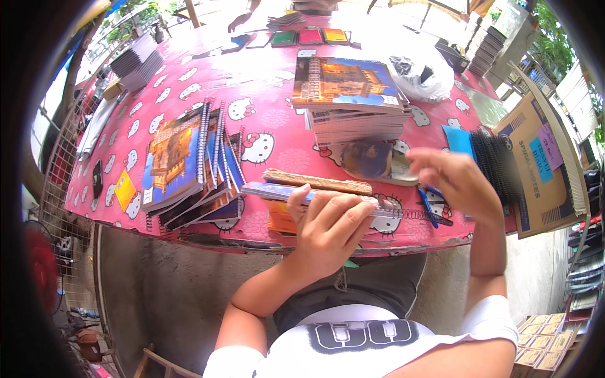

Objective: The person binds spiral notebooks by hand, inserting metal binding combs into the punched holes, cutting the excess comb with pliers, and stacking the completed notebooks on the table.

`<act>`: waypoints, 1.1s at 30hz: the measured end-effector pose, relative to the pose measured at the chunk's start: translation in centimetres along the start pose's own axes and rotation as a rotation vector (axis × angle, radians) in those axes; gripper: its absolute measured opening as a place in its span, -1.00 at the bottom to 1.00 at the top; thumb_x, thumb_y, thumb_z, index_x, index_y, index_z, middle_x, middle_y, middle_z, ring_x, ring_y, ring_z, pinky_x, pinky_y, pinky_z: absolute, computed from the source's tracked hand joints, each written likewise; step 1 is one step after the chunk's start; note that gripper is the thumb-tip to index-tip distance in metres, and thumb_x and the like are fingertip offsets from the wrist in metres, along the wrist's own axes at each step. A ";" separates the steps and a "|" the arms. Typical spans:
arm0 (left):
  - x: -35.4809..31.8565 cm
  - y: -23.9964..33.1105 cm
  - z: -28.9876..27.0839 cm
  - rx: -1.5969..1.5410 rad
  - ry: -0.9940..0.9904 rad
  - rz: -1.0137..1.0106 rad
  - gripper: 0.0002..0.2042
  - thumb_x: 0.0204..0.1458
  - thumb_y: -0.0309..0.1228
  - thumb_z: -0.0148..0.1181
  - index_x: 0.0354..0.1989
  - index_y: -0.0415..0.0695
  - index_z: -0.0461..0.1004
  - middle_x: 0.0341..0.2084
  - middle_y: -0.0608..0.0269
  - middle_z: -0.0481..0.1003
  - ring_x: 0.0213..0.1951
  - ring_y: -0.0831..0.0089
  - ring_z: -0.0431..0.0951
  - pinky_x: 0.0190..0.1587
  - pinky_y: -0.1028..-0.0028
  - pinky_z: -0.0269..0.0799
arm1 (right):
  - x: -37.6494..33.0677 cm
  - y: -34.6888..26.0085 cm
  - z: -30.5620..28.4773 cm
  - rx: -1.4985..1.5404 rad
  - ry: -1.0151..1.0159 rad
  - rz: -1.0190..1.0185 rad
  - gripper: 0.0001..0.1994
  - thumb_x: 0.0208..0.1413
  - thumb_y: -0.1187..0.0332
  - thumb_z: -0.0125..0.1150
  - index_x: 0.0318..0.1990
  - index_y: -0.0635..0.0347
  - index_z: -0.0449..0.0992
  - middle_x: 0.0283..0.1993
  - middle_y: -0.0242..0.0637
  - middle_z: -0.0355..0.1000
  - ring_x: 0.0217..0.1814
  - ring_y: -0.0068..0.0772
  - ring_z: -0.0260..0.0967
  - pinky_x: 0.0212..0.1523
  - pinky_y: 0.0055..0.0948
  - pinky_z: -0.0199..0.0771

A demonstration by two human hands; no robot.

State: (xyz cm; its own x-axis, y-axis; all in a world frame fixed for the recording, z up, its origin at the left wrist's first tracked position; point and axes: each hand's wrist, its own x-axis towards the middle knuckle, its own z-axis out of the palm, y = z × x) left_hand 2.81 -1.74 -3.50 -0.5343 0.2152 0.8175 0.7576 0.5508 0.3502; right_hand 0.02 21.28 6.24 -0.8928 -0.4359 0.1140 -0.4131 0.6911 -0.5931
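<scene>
My left hand [331, 223] is closed around a thin notebook [268, 189], tilted nearly edge-on above the table's near edge. A clear spiral coil [413, 215] shows at the notebook's right end. To its right, my right hand [463, 183] is raised, somewhat blurred, with fingers loosely bent and apart; nothing shows in them. Just behind the notebook lies a rough brown strip [318, 181], and an orange item [280, 217] peeks out below it. Blue-handled pliers [430, 208] lie below my right hand. A dark round-patterned item [365, 159] sits farther back.
Spiral notebooks [173, 157] lean in a fanned pile at left; a stack of notebooks [346, 82] stands behind. Black coils [495, 160] lie beside a cardboard box [535, 164] at right. A plastic bag [422, 72] and another person's hand [239, 22] are at the far side.
</scene>
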 end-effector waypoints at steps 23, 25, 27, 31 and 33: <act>2.9 -0.4 -0.9 0.072 -0.081 -0.184 -0.68 -0.29 -0.30 0.44 -0.29 -0.01 0.55 -0.46 0.42 0.52 -0.35 0.45 0.48 0.12 0.26 0.04 | 3.5 6.7 2.7 0.668 0.023 -0.251 -0.66 -0.04 0.19 0.31 -0.30 0.30 0.43 -0.31 -0.24 0.48 -0.20 -0.43 0.42 -0.07 -0.30 0.45; 3.2 -0.6 -1.3 -0.039 -0.106 -0.263 -0.64 -0.29 -0.28 0.44 -0.24 -0.03 0.54 -0.40 0.39 0.53 -0.30 0.42 0.50 0.15 0.24 0.02 | 3.3 6.1 3.9 0.537 0.176 0.031 -0.68 -0.17 0.31 0.44 -0.33 0.24 0.43 -0.36 -0.20 0.47 -0.23 -0.36 0.45 -0.10 -0.26 0.48; 3.1 -1.1 -1.8 -0.031 -0.099 -0.249 -0.57 -0.29 -0.26 0.44 -0.17 -0.04 0.52 -0.26 0.32 0.52 -0.15 0.35 0.49 0.21 0.22 -0.01 | 5.0 7.1 3.6 0.094 0.211 -0.109 -0.69 -0.14 0.34 0.38 -0.26 0.30 0.46 -0.45 -0.21 0.46 -0.39 -0.42 0.45 -0.37 -0.36 0.44; 3.1 -1.8 -3.5 0.313 -0.114 -0.244 -0.58 -0.38 -0.31 0.48 -0.24 -0.04 0.54 -0.28 0.26 0.51 -0.08 0.24 0.45 0.15 0.29 0.09 | 4.9 5.9 4.0 0.772 0.005 -0.280 -0.62 -0.17 0.40 0.42 -0.17 0.28 0.44 -0.17 -0.13 0.46 -0.09 -0.28 0.43 0.02 -0.23 0.39; 3.0 -3.0 -3.1 0.186 -0.084 -0.255 -0.63 -0.44 -0.34 0.51 -0.35 -0.05 0.56 -0.38 0.28 0.52 -0.13 0.24 0.47 0.04 0.32 0.22 | 5.4 4.9 4.2 0.380 0.056 -0.114 -0.59 -0.15 0.43 0.42 -0.11 0.29 0.41 -0.03 -0.08 0.42 -0.01 -0.24 0.41 0.10 -0.21 0.38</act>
State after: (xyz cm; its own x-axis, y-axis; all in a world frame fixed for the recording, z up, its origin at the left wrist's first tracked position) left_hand 0.08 -5.30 -0.66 -0.7330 0.1128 0.6708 0.5178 0.7321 0.4427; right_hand -6.06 19.90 0.59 -0.8581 -0.4576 0.2331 -0.4234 0.3735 -0.8253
